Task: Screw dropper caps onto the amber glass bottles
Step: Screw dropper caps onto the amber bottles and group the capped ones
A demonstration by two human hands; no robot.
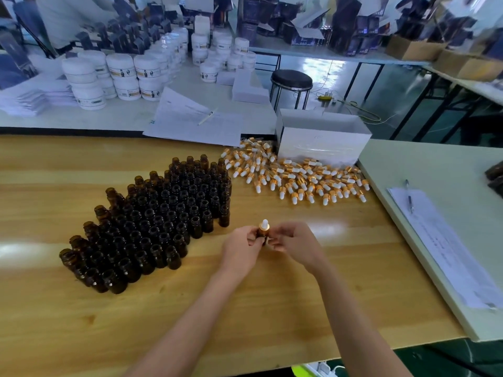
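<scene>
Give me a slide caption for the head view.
Left hand and right hand grip one capped amber bottle beside open bottles and loose dropper caps.

Setting: a packaging and assembly workshop.

Indicators:
- open amber glass bottles (163,213) massed in rows on a wooden worktable (245,308), centre left
- loose dropper caps (294,178) heaped at centre right
- stacked white labelled jars (119,66), upper left
- dark printed cartons (345,23) along the top
- cardboard boxes (413,47), upper right
- printed sheets (446,246) with a pen, right edge

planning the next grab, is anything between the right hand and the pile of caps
Nothing visible does: only bare table lies between the right hand, holding the capped bottle, and the loose caps.
</scene>
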